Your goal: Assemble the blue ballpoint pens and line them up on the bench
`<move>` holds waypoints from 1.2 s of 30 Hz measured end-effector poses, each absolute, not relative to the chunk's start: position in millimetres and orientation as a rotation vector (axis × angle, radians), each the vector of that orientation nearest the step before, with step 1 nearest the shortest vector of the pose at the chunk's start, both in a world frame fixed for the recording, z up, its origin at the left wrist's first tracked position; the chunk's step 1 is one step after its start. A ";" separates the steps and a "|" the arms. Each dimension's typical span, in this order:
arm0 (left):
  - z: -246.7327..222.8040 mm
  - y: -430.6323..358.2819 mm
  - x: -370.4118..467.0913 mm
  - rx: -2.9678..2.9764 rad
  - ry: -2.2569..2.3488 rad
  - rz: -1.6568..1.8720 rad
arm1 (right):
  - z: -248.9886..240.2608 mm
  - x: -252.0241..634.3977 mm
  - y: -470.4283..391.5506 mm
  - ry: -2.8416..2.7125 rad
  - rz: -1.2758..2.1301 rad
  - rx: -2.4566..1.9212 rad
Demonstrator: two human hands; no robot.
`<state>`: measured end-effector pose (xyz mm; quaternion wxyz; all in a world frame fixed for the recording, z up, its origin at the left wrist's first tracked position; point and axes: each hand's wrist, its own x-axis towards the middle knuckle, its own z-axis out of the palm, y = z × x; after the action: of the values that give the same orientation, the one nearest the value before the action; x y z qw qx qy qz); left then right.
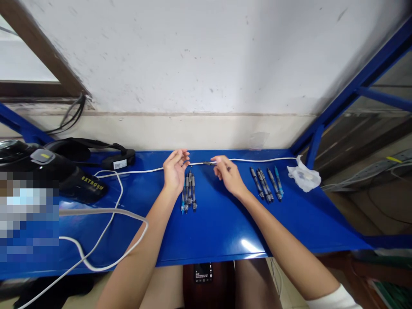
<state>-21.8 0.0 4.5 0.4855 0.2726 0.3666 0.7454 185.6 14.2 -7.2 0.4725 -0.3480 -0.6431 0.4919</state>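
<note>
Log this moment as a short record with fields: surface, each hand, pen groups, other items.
surface: glossy blue metal shelf against a white wall
left hand: left hand open, palm up, beside the thin white cable, holding nothing
right hand: right hand pinching a slim dark pen at its fingertips
pens near left hand: cluster of dark and blue pens
pens to the right: row of dark and blue pens
other items: crumpled white wrapper; black device

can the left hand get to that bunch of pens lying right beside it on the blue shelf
Probably yes. The left hand hangs open right beside the top of the pen bunch, with only bare blue shelf between. The white cable runs behind, not across.
</note>
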 end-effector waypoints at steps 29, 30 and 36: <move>5.7 -9.9 -7.4 0.714 0.806 1.742 | -35.2 323.6 -75.2 -1.940 -0.258 -1.630; 5.5 -10.5 -6.6 0.712 0.808 1.738 | -35.6 323.2 -75.0 -1.949 -0.259 -1.641; 5.7 -14.4 -1.4 0.755 0.817 1.705 | -39.1 326.8 -75.8 -2.002 -0.245 -1.606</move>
<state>-1.4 -14.4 5.7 0.5250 0.3154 0.3417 0.7128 326.8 -75.8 -39.1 0.2778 -0.5984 -0.7460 -0.0914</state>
